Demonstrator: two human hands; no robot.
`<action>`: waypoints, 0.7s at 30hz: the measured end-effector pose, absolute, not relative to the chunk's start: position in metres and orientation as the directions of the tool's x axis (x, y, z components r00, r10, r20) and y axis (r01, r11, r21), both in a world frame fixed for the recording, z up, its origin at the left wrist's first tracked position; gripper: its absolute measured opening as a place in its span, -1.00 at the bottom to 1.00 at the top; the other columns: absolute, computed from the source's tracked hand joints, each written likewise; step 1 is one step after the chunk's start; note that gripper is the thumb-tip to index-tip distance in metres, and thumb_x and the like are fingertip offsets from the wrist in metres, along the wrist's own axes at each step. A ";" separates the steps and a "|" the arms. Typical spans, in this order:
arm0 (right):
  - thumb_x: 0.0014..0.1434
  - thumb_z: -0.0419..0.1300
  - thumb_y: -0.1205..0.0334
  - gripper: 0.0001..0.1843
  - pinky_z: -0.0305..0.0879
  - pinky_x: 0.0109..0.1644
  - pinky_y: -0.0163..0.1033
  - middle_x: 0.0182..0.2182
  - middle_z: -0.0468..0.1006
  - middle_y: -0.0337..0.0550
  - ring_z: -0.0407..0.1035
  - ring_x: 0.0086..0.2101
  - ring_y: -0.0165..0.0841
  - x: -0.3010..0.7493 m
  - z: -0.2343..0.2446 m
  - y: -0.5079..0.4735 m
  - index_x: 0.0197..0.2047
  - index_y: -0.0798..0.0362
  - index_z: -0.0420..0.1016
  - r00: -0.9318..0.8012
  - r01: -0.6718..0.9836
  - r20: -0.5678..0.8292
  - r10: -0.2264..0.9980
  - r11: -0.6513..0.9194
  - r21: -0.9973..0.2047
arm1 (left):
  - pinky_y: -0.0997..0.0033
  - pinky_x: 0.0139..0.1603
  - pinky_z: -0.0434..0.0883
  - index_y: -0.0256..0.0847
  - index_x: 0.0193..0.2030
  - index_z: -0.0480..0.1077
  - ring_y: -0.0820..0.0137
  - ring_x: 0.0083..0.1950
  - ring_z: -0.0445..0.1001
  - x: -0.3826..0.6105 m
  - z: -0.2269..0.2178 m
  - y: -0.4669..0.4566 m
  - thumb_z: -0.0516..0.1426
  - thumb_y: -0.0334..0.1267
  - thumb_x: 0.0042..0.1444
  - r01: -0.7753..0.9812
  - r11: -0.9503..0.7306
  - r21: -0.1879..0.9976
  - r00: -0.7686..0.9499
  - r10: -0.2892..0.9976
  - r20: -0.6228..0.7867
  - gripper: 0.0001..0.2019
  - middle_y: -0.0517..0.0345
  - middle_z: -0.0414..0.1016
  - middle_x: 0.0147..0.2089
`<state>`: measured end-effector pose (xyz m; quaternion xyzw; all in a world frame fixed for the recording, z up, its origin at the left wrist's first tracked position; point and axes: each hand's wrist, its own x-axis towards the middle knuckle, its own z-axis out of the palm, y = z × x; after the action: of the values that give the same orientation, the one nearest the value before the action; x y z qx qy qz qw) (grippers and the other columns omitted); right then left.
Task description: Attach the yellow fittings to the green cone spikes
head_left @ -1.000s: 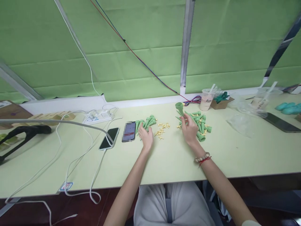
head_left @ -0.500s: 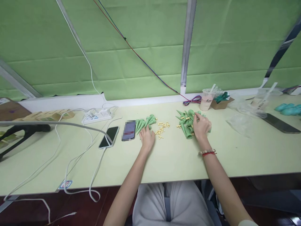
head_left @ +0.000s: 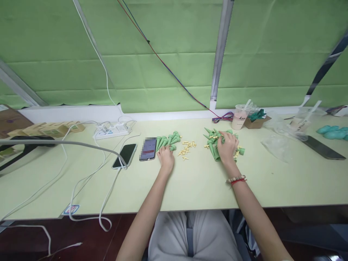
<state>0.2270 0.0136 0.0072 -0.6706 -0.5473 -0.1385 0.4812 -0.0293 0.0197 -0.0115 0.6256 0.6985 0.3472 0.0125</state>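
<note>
My left hand rests on the table with its fingers bent over a small green cone-shaped piece, whose wide end shows past the fingertips. Just beyond it lies a row of similar green cones. Loose small yellow pegs are scattered between my hands. On the right, my right hand reaches into a heap of green cones, some with yellow pegs in or among them. Its thumb and fingers are closed down in the heap, and what they pinch is hidden.
Left of the cones lie two phones, one lit and one dark, near white cables and a power strip. A drink cup, a small cardboard box, plastic bags and another phone are on the right.
My left hand has shifted slightly left, its fingers more gathered. The right hand has moved a little left and nearer across the heap, uncovering green and yellow pieces on its right side.
</note>
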 end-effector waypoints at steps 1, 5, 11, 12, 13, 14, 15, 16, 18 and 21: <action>0.19 -0.05 0.32 -0.63 0.06 0.06 -0.05 -0.13 0.54 0.03 0.31 -0.09 -0.18 0.222 0.008 0.013 -0.04 0.09 0.50 0.311 0.877 0.725 0.615 0.107 -0.467 | -0.03 0.05 0.26 -0.18 -0.08 0.45 0.00 0.04 0.37 -0.029 -0.011 0.020 0.04 -0.40 0.09 0.850 -0.044 0.525 -0.222 0.874 0.433 -0.73 -0.16 0.46 -0.10; 0.19 -0.04 0.38 -0.64 0.07 0.07 -0.05 -0.14 0.55 -0.01 0.33 -0.08 -0.19 0.204 0.005 0.010 -0.07 0.06 0.50 0.114 0.880 0.709 0.696 0.260 -0.397 | 0.06 0.02 0.31 -0.19 -0.05 0.42 0.14 -0.06 0.42 -0.023 -0.009 0.022 0.06 -0.29 0.13 0.676 -0.226 0.702 -0.254 0.822 0.509 -0.74 -0.08 0.47 -0.12; 0.13 0.01 0.47 -0.63 0.05 0.11 -0.02 -0.11 0.57 0.00 0.37 -0.05 -0.18 0.181 -0.003 0.005 -0.05 0.07 0.49 -0.148 0.827 0.541 0.828 0.404 -0.392 | 0.30 -0.20 0.41 -0.29 0.04 0.32 0.36 -0.32 0.46 -0.016 -0.009 0.027 0.17 -0.08 0.05 0.220 -0.244 0.944 -0.333 0.891 0.308 -0.55 0.07 0.45 -0.32; 0.13 0.03 0.46 -0.63 0.06 0.12 -0.02 -0.07 0.56 0.00 0.38 -0.03 -0.18 0.178 -0.004 0.004 -0.03 0.07 0.47 -0.185 0.805 0.514 0.837 0.429 -0.409 | 0.33 -0.23 0.42 -0.28 0.06 0.30 0.38 -0.34 0.46 -0.016 -0.009 0.027 0.19 -0.07 0.03 0.180 -0.249 0.952 -0.333 0.895 0.298 -0.50 0.10 0.43 -0.33; 0.14 0.05 0.44 -0.63 0.07 0.12 -0.03 -0.04 0.55 0.00 0.38 -0.01 -0.19 0.174 -0.005 0.003 0.00 0.07 0.46 -0.214 0.780 0.492 0.844 0.451 -0.434 | 0.36 -0.27 0.42 -0.27 0.09 0.27 0.40 -0.36 0.46 -0.016 -0.009 0.027 0.21 -0.06 0.00 0.148 -0.259 0.954 -0.337 0.894 0.295 -0.46 0.13 0.41 -0.34; 0.15 0.07 0.41 -0.64 0.09 0.13 -0.04 -0.02 0.54 0.00 0.37 0.01 -0.20 0.171 -0.006 0.001 0.02 0.06 0.44 -0.242 0.750 0.474 0.847 0.473 -0.462 | 0.38 -0.31 0.43 -0.25 0.12 0.25 0.42 -0.37 0.46 -0.017 -0.009 0.027 0.22 -0.05 -0.02 0.125 -0.269 0.955 -0.344 0.891 0.296 -0.42 0.15 0.39 -0.35; 0.16 0.09 0.37 -0.64 0.10 0.13 -0.04 0.00 0.53 -0.01 0.37 0.03 -0.20 0.168 -0.006 0.000 0.04 0.05 0.43 -0.270 0.718 0.459 0.847 0.494 -0.490 | 0.41 -0.35 0.43 -0.23 0.14 0.23 0.43 -0.38 0.45 -0.017 -0.009 0.027 0.24 -0.05 -0.05 0.110 -0.276 0.955 -0.356 0.886 0.297 -0.38 0.17 0.37 -0.35; 0.17 0.11 0.33 -0.64 0.11 0.13 -0.05 0.02 0.52 -0.01 0.36 0.04 -0.21 0.165 -0.007 -0.002 0.05 0.04 0.42 -0.297 0.689 0.445 0.845 0.512 -0.513 | 0.42 -0.38 0.43 -0.22 0.15 0.22 0.44 -0.39 0.45 -0.017 -0.009 0.028 0.26 -0.06 -0.07 0.102 -0.282 0.954 -0.371 0.879 0.299 -0.36 0.18 0.35 -0.35; 0.18 0.13 0.28 -0.64 0.11 0.14 -0.04 0.03 0.52 -0.02 0.36 0.05 -0.22 0.161 -0.009 -0.004 0.06 0.02 0.41 -0.345 0.645 0.422 0.838 0.539 -0.542 | 0.45 -0.42 0.44 -0.19 0.14 0.23 0.46 -0.40 0.43 -0.017 -0.008 0.028 0.28 -0.07 -0.10 0.095 -0.292 0.952 -0.393 0.867 0.305 -0.35 0.20 0.32 -0.34; 0.18 0.14 0.27 -0.66 0.11 0.15 -0.04 0.03 0.52 -0.03 0.37 0.05 -0.22 0.159 -0.011 -0.005 0.05 0.03 0.43 -0.381 0.621 0.410 0.829 0.558 -0.550 | 0.49 -0.46 0.43 -0.18 0.11 0.25 0.50 -0.43 0.40 -0.015 -0.006 0.026 0.29 -0.09 -0.12 0.070 -0.301 0.951 -0.380 0.873 0.304 -0.37 0.24 0.27 -0.37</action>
<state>0.1592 -0.0048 -0.0110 -0.4439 -0.8165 0.1549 0.3350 -0.0152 0.0263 -0.0060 0.4656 0.5065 0.6585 0.3050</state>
